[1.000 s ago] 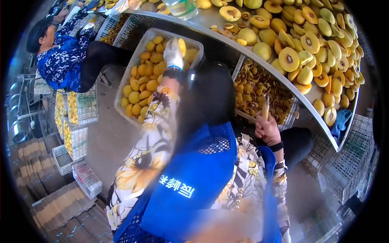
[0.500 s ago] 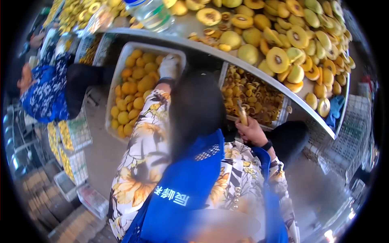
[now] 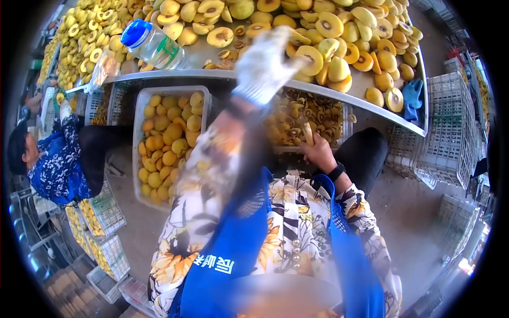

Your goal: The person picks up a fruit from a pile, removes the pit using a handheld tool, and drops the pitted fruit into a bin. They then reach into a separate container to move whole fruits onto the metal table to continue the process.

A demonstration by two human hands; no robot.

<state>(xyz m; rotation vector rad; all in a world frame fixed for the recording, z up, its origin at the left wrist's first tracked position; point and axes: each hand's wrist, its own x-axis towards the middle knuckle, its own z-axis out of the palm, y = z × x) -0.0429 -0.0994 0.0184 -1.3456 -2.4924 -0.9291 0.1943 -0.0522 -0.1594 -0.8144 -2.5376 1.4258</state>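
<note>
My left hand (image 3: 265,66), in a white knitted glove, is over the edge of a metal-rimmed table. Its fingers look apart, blurred by motion, beside halved yellow fruit (image 3: 328,25) that looks like peaches. I see nothing held in it. Lower right, my bare right hand (image 3: 319,152) is closed around a wooden-handled tool (image 3: 308,133), whose working end is hard to make out. Behind that tool, under the table, a crate holds cut fruit scraps (image 3: 318,114). Whole yellow peaches (image 3: 168,135) fill a pale plastic crate (image 3: 139,114) left of my left arm.
A bottle with a blue cap (image 3: 154,45) lies on the table (image 3: 207,75). A blue glove (image 3: 412,99) rests at its right corner. White mesh crates (image 3: 442,127) stand at right. A co-worker in a blue patterned sleeve (image 3: 66,143) sits at left, near stacked fruit crates (image 3: 108,249).
My left hand has left the crate of whole peaches and moved up and right over the table. The view has shifted. My right hand still holds the wooden-handled tool.
</note>
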